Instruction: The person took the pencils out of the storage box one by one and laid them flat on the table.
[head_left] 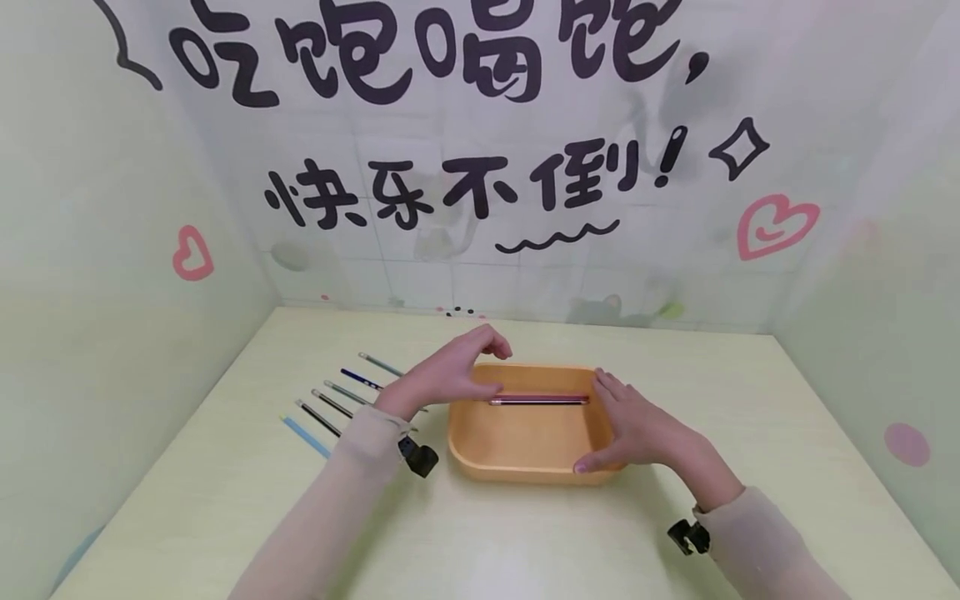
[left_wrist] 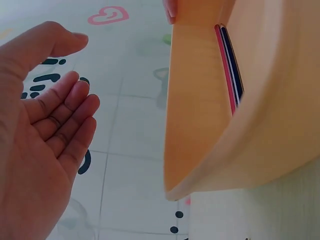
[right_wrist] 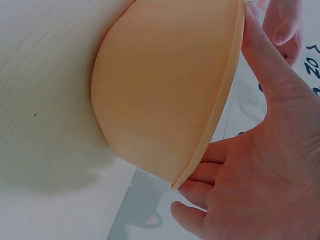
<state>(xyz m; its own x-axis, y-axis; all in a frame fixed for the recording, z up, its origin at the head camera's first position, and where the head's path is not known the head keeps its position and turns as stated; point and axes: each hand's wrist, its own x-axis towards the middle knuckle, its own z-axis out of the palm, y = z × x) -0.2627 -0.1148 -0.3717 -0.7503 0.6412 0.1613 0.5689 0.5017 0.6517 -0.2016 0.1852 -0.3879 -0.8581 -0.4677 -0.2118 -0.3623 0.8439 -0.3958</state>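
An orange rectangular tray (head_left: 525, 476) stands on the table with a red pencil (left_wrist: 226, 72) and a dark pencil (left_wrist: 232, 62) lying side by side inside, along its far wall. My left hand (head_left: 457, 367) hovers by the tray's left end, holding nothing; its thumb and fingers are apart and loosely bent. In the left wrist view a gap shows between that hand and the tray rim. My right hand (head_left: 637, 425) grips the tray's right end, thumb over the near corner and fingers over the rim farther back. The right wrist view shows its fingertips at the rim (right_wrist: 220, 115).
Left of the tray, several pencils lie in a slanted row, among them a light blue one (head_left: 306, 436) and a dark blue one (head_left: 361, 379). My left forearm (head_left: 337, 492) crosses over part of them. Printed walls (head_left: 465, 275) enclose the table (head_left: 487, 542) at the back and sides.
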